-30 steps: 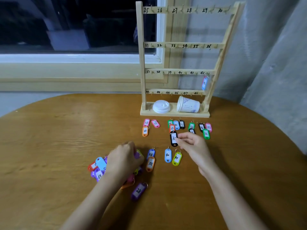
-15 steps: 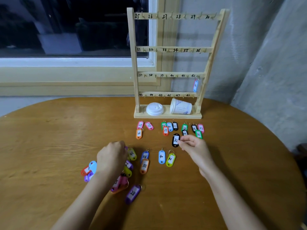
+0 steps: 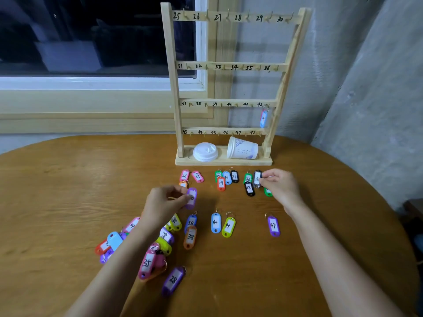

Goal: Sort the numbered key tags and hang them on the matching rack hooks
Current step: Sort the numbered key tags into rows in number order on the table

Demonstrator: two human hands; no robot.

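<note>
Key tags, sorting in progress.

- Left grip (image 3: 164, 203): thumb and fingers pinch a purple tag (image 3: 191, 197), held upright just above the desk (image 3: 57, 191). Number partly covered; only a "0" is legible.
- Right grip (image 3: 280, 186): fingertips pinch a black tag (image 3: 257, 178) at the right end of the back row. Number blurred, not readable.
- Back row, laid flat just in front of the rack base: pink 25 (image 3: 184, 175) and pink 27 (image 3: 197, 176) side by side. After a gap come orange 29 (image 3: 220, 183), blue 30 (image 3: 226, 177) and black 31 (image 3: 234, 176), then green 32 (image 3: 248, 178) and black 33 (image 3: 249, 188). A green tag (image 3: 267, 192) is partly hidden under the right grip.
- Front row: blue 38 (image 3: 190, 223) touching orange 38 (image 3: 190, 237), blue 40 (image 3: 215, 223) just beside yellow-green 41 (image 3: 228, 226), and purple 47 (image 3: 273, 226) well apart to the right.
- Unsorted pile (image 3: 160, 243) lies under and around the left forearm, in mixed colours and overlapping. Purple 28 (image 3: 173, 280) lies at its near edge.
- Wooden rack (image 3: 174, 88): upright at the back of the desk, four rails, hooks marked 25 to 48. One tag hangs, the pink-and-blue 42 (image 3: 263, 118) on the hook by the 42 mark.
- Rack base: a white lid (image 3: 205, 152) lies flat, and a paper cup (image 3: 242, 148) lies on its side to the right of it.
- Surroundings: a dark window (image 3: 91, 42) behind left, a grey wall (image 3: 366, 88) behind right.
</note>
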